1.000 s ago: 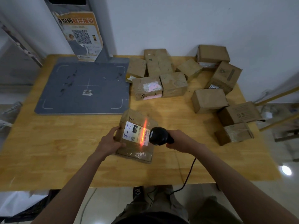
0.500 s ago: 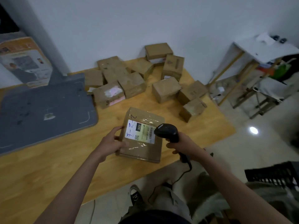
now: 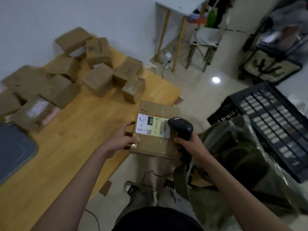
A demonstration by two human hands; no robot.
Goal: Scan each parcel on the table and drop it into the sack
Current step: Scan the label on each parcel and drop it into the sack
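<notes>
A flat brown parcel [image 3: 155,144] with a white label marked "220" hangs past the right edge of the wooden table [image 3: 71,129], above the floor. My left hand [image 3: 123,139] grips its left edge, thumb on top. My right hand [image 3: 190,144] grips a black handheld scanner [image 3: 180,127] by its handle, the head over the label's right end. No red beam shows. The olive green sack [image 3: 246,157] gapes open just right of the parcel. Several brown parcels [image 3: 98,80] lie grouped at the table's far side.
A dark grey scanning mat [image 3: 11,147] lies on the table's left. A black slatted crate [image 3: 273,120] stands behind the sack. A white side table [image 3: 176,7] and a folding stool [image 3: 205,40] stand farther back. The scanner's cable [image 3: 150,177] hangs by my legs.
The red scan beam has gone out. My left hand has carried the parcel right, off the table edge toward the sack, and my view has swung right with it.
</notes>
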